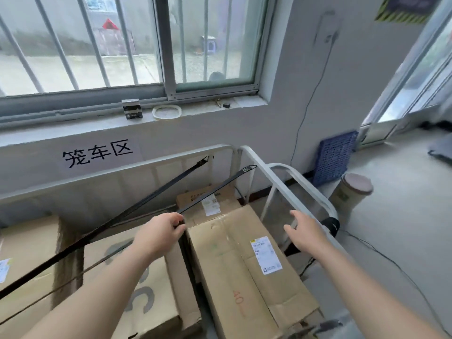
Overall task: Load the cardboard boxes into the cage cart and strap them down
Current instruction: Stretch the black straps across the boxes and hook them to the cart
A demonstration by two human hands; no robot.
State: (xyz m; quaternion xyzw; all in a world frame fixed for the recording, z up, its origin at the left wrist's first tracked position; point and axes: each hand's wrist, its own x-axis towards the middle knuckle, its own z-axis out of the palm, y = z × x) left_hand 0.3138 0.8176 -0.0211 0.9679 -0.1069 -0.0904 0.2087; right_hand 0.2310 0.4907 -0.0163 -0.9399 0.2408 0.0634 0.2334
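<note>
**Black strap** (215, 192): 1 end is fixed by a ring to the top rail at the far corner of the cage cart (122, 171). It runs straight down to the left hand (160, 232).

**Left grip:** fingers curled tight round the strap's near end, above the gap between 2 boxes.

**Right hand** (304, 234): grip wide, fingers spread, holding nothing. It is just beside the cart's right side rail, near a dark strap roll (331, 225) wound on that rail.

**Second strap** (110, 223): black, hooked to the back rail, slanting down to the left over the boxes and out of frame.

**Cardboard boxes, inside the cart:**
- front box (232, 277): brown, white label, "40" in red
- rear box (195, 199): behind it, labelled
- left box (146, 297): large grey letters
- far-left box (27, 248): partly cut off

**Surroundings:**
- wall sign (97, 154) with 3 characters
- window sill (200, 109) carrying a small dark box (132, 108) and a tape ring (167, 111)
- blue crate (333, 157) leaning on the wall
- lidded paper tub (354, 192) on the floor beside the crate
</note>
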